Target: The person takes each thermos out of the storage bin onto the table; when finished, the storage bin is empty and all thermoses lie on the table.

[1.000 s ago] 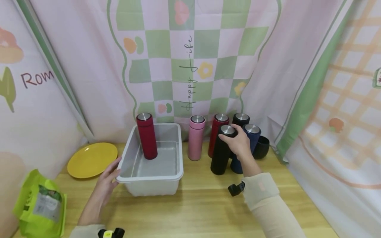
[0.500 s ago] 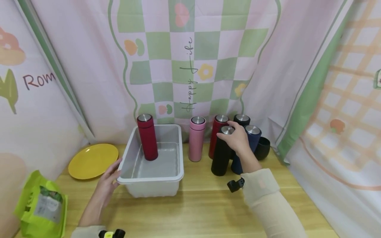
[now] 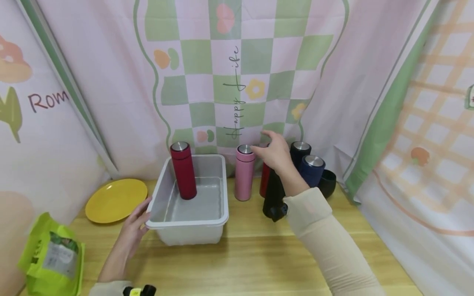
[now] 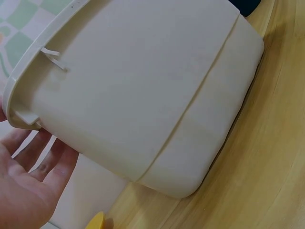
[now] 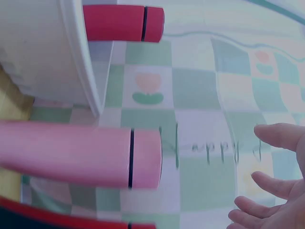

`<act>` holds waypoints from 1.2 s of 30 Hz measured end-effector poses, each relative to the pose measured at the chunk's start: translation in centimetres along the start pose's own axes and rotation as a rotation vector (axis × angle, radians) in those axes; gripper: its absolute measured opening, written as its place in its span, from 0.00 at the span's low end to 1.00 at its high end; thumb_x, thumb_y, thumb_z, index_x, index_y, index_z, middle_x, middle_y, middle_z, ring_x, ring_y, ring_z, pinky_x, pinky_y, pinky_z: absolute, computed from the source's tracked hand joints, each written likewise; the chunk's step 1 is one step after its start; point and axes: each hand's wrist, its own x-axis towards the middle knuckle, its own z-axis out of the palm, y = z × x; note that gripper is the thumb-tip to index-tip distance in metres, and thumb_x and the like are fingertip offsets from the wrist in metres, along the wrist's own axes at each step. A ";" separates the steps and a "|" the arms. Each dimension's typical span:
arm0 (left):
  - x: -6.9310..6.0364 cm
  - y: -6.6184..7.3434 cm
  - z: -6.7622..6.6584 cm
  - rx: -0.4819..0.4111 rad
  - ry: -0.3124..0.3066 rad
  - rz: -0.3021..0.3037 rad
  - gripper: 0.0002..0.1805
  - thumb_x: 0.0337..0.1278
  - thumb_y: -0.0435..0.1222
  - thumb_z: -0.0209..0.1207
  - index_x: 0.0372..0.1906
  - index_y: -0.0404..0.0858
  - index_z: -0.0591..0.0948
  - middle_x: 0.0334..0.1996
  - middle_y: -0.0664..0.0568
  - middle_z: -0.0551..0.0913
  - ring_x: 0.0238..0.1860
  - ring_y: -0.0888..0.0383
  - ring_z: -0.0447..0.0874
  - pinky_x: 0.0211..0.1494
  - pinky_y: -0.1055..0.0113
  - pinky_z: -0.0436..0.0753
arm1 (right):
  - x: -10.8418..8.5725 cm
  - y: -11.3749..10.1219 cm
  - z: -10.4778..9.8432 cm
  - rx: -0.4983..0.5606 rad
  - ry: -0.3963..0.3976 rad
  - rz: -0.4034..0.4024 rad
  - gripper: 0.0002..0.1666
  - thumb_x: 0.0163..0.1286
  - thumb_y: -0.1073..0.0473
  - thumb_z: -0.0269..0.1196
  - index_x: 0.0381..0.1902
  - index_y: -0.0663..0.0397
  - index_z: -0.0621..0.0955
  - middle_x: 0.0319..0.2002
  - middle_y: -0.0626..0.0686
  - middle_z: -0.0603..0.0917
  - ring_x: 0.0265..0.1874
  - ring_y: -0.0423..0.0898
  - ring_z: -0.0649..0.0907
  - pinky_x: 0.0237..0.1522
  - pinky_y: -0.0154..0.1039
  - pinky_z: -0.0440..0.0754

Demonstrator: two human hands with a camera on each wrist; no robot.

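Note:
My right hand (image 3: 273, 153) is above the bottles, just right of the pink thermos flask (image 3: 243, 176). Its thumb and fingers are spread with nothing between them; in the right wrist view the hand (image 5: 276, 181) is apart from the pink flask (image 5: 81, 153). Beneath my right arm a black flask (image 3: 272, 197) stands upright, partly hidden. My left hand (image 3: 133, 224) touches the left rim of a grey plastic basin (image 3: 187, 225), fingers fairly straight along its outer side, as the left wrist view shows the hand (image 4: 35, 176). A dark red flask (image 3: 184, 174) leans inside the basin.
Behind my right arm stand a red flask (image 3: 264, 181), another black flask (image 3: 300, 154), a blue flask (image 3: 312, 170) and a dark cup (image 3: 327, 184). To the left are a yellow plate (image 3: 116, 200) and a green bag (image 3: 53, 255). A patterned curtain (image 3: 229, 82) hangs behind.
My right hand has let go of the front black flask's top and moved left and up, over towards the pink flask. The black flask stays in place. My left hand has stayed at the basin.

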 end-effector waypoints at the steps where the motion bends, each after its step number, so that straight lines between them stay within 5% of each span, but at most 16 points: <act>1: 0.0 0.0 0.0 0.001 0.003 -0.001 0.23 0.73 0.31 0.48 0.65 0.55 0.74 0.55 0.72 0.74 0.54 0.68 0.71 0.53 0.71 0.75 | 0.2 -0.6 0.4 -0.003 -0.005 -0.005 0.39 0.62 0.52 0.68 0.70 0.52 0.69 0.70 0.60 0.62 0.68 0.58 0.62 0.64 0.55 0.63; 20: 0.2 -0.2 0.4 0.019 0.028 -0.011 0.25 0.72 0.31 0.48 0.72 0.43 0.67 0.55 0.71 0.73 0.54 0.67 0.70 0.54 0.69 0.75 | 3.1 -8.1 11.6 0.062 -0.185 -0.157 0.39 0.62 0.55 0.70 0.69 0.54 0.69 0.67 0.59 0.69 0.64 0.54 0.68 0.63 0.47 0.67; 28: 0.3 0.1 0.4 0.020 0.048 -0.032 0.23 0.72 0.32 0.49 0.61 0.60 0.76 0.55 0.71 0.72 0.55 0.67 0.69 0.54 0.69 0.75 | 3.6 -8.6 15.6 0.126 -0.178 -0.115 0.38 0.63 0.53 0.70 0.68 0.55 0.70 0.63 0.57 0.72 0.60 0.53 0.73 0.57 0.45 0.73; 36: 0.2 0.0 0.3 0.017 0.045 -0.001 0.24 0.72 0.31 0.49 0.66 0.54 0.74 0.55 0.71 0.73 0.54 0.67 0.70 0.53 0.69 0.75 | 4.1 -7.5 18.9 0.280 -0.170 -0.103 0.39 0.62 0.55 0.71 0.67 0.60 0.68 0.62 0.61 0.72 0.60 0.54 0.73 0.57 0.45 0.73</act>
